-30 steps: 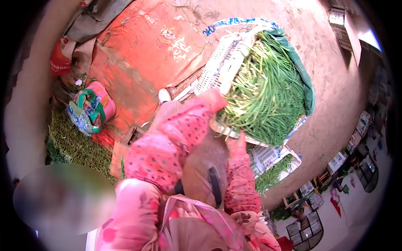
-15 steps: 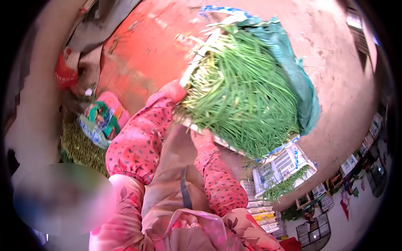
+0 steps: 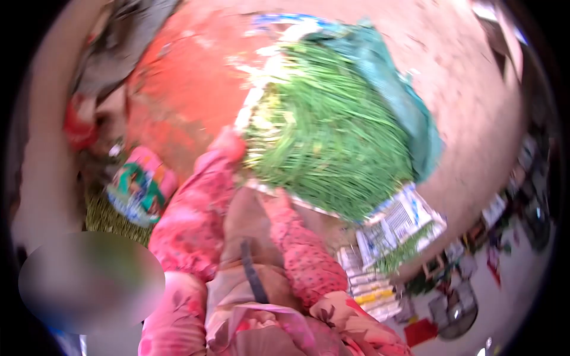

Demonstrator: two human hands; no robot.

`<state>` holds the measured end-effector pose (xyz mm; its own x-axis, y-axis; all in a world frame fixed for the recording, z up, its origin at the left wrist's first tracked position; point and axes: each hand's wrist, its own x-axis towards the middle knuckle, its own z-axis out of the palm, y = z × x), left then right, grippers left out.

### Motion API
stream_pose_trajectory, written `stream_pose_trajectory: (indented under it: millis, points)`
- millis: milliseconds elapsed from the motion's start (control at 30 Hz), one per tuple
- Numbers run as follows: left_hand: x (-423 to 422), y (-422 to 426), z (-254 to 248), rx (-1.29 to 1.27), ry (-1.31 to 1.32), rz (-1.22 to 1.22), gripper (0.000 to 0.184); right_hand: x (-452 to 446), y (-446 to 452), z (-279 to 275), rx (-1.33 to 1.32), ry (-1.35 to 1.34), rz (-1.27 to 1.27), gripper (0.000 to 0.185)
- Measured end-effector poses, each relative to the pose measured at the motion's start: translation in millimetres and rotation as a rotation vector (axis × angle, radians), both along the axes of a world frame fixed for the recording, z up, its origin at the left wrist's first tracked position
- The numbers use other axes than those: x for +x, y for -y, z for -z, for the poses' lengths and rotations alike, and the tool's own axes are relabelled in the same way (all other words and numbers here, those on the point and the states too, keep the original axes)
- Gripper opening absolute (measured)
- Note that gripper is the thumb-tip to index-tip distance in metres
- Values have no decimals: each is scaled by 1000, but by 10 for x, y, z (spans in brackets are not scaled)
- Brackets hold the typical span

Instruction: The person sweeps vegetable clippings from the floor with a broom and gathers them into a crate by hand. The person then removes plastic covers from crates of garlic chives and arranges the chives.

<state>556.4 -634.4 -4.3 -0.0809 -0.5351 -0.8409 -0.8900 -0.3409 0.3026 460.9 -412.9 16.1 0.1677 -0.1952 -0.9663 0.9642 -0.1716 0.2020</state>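
Observation:
A shallow white-edged box (image 3: 317, 209) holds a thick heap of long green chives (image 3: 338, 130), their pale ends toward the left. My left hand (image 3: 228, 145) is closed on the box's left side near the front corner. At the front edge, my right hand (image 3: 274, 203) grips the rim, its fingers partly blurred. Both arms wear pink spotted sleeve covers. Along the right side of the chives lies a teal woven sack (image 3: 421, 133).
Printed paper (image 3: 409, 228) with loose green bits lies right of the box, above a stack of folded papers (image 3: 374, 296). A colourful plastic bag (image 3: 139, 190) sits at left on greenery. Grey cloth (image 3: 122, 53) lies at the upper left; a red patch (image 3: 178, 89) covers the floor.
The box and both hands appear slightly farther left in the picture, as do the sack and surroundings, so the view itself has shifted. Both hands stay on the box. The picture is more blurred.

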Motion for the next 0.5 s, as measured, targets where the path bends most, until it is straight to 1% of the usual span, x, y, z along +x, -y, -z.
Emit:
stream_pose_trajectory:
  millis: [67, 100, 133, 167, 233, 300, 333, 367, 400, 433, 467, 500]
  points:
    - [-178, 132, -94, -11, 48, 153, 19, -163, 150, -172, 141, -10, -206, 45]
    - [-186, 158, -123, 44, 124, 130, 33, -302, 138, -235, 77, 97, -388, 45]
    - [-253, 165, -262, -17, 64, 40, 36, -433, 104, -324, 13, 219, -576, 47]
    - [-373, 213, -408, -4, 110, 42, 37, -683, 20, -462, -179, 194, -908, 47]
    - [-411, 223, -375, 8, 178, 86, 40, -1353, -36, -792, -272, 20, -1162, 46]
    - [-497, 240, -453, -14, 206, 83, 40, -2104, -389, -918, -165, -350, -1005, 38]
    - [-511, 228, -460, -15, 198, 67, 40, -2495, -472, -1077, -92, -581, -1034, 36]
    - [-497, 225, -466, -16, 199, 53, 40, -2844, -717, -1049, 100, -793, -1000, 32]
    - [-446, 198, -389, -75, 225, 108, 39, -3250, -1024, -941, 215, -841, -792, 28]
    - [-418, 167, -310, -100, 246, 83, 39, -3730, -1736, -500, -81, -1008, -732, 28]
    - [-441, 166, -304, -128, 265, 55, 38, -3784, -1476, -756, 487, -1066, -1011, 23]
    - [-511, 177, -372, -106, 272, 56, 38, -3973, -1640, -656, 553, -1076, -1183, 25]
